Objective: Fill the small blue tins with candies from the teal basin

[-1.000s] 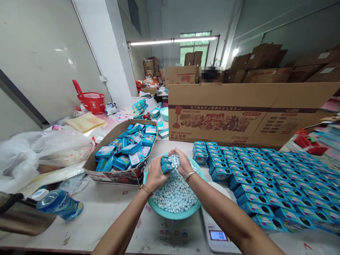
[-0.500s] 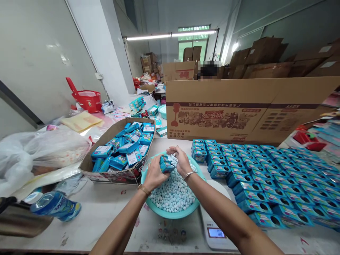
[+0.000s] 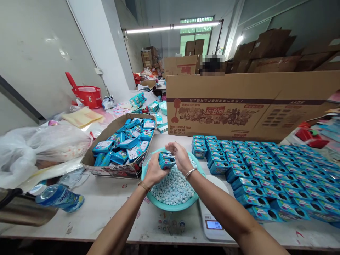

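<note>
My left hand (image 3: 154, 170) is closed around a small blue box (image 3: 166, 160), tilted over a turquoise basin (image 3: 170, 207) of small white and pale blue candies (image 3: 174, 187). My right hand (image 3: 181, 157), fingers stretched and slightly cupped, is against the box's mouth, where a few candies show. Its palm is partly hidden. Left of the basin, an open carton (image 3: 111, 172) is heaped with blue packs (image 3: 129, 142). Under my right forearm lies a white scale (image 3: 208, 209) with a lit display.
Rows of blue boxes with dark round openings (image 3: 265, 177) fill the table's right side. Behind them stands a large cardboard panel (image 3: 239, 88), with a person's head above it. At left are a blue bottle (image 3: 60, 198), a metal kettle (image 3: 26, 209) and plastic bags (image 3: 53, 141).
The candies heaped in my right hand have mostly gone from sight at the box's mouth. My right fingers have straightened, and the view has tipped slightly downward.
</note>
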The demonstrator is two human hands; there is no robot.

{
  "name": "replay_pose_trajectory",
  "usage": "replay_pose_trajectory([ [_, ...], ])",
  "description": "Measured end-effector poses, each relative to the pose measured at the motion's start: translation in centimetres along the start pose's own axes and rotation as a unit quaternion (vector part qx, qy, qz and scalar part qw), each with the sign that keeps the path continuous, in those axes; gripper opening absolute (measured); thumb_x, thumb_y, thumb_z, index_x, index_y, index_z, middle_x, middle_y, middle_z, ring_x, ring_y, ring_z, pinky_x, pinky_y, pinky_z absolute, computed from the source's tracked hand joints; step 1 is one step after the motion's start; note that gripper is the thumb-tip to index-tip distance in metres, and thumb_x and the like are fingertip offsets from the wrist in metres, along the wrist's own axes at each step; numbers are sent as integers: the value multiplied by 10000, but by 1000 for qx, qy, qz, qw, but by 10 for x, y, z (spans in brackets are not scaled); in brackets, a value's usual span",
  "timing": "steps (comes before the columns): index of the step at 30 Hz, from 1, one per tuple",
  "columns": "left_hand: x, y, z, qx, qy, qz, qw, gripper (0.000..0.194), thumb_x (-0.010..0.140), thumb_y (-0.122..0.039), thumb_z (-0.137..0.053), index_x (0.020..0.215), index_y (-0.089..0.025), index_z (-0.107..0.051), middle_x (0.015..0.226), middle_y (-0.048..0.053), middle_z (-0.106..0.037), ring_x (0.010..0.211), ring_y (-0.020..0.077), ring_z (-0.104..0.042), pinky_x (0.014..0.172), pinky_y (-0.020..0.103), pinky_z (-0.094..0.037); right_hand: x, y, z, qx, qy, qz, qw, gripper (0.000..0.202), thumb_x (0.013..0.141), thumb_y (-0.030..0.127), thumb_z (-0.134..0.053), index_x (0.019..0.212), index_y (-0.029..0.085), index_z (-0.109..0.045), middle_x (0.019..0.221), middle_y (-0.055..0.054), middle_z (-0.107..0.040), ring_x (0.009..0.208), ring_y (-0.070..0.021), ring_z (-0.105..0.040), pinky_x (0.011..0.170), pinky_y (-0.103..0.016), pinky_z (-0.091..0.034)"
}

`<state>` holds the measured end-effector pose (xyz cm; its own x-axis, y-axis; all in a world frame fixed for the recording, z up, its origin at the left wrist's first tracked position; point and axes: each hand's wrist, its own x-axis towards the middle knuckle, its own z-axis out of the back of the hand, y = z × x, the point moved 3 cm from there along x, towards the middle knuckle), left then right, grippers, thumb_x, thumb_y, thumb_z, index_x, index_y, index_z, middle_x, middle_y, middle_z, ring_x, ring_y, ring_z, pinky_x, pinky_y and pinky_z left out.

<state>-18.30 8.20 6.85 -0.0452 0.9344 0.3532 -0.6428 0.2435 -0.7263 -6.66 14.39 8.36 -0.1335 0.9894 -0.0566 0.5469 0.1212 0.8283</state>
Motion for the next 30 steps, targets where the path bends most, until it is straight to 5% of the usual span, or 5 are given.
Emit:
replay_pose_trajectory([
  [12, -14, 1, 3, -95, 29, 26, 995, 702, 625, -192, -740, 1271, -156, -468, 1235, 117, -609, 1138, 287, -614, 1008, 453, -482, -7, -9, 0, -2, -27, -38, 999, 289, 748, 485, -705, 716, 198, -684, 715, -50, -745, 783, -217, -701, 846, -357, -508],
  [18, -30, 7, 24, -190, 37, 81, 978, 764, 605, -279, -810, 1273, -217, -445, 1220, 84, -621, 1090, 266, -643, 998, 444, -505, -2, -2, 26, -136, 54, -2, 989, 393, 781, 599, -640, 893, 232, -727, 944, -64, -758, 979, -254, -669, 937, -399, -457],
  [25, -52, 15, 56, -52, 49, 73, 995, 688, 648, -226, -737, 1276, -253, -455, 1266, 99, -608, 1166, 304, -607, 1002, 470, -497, -27, -29, 78, -625, 196, 106, 748, 535, 846, 504, -631, 1330, 279, -621, 1306, -137, -623, 1216, -334, -509, 1059, -487, -321],
  [27, -45, 8, 50, 72, 75, 43, 994, 675, 619, -183, -716, 1251, -237, -484, 1269, 121, -601, 1212, 344, -565, 1013, 492, -472, -29, -38, 79, -619, 168, 109, 759, 487, 901, 496, -554, 1334, 280, -615, 1271, -129, -636, 1190, -313, -520, 1047, -466, -332],
  [30, -28, -4, 29, 227, 154, 10, 962, 580, 587, -131, -677, 1143, -214, -537, 1138, 132, -634, 1104, 366, -596, 916, 481, -495, -21, -43, 75, -504, 108, 115, 849, 366, 912, 511, -524, 1098, 279, -737, 1066, -79, -711, 1049, -268, -572, 1024, -416, -358],
])
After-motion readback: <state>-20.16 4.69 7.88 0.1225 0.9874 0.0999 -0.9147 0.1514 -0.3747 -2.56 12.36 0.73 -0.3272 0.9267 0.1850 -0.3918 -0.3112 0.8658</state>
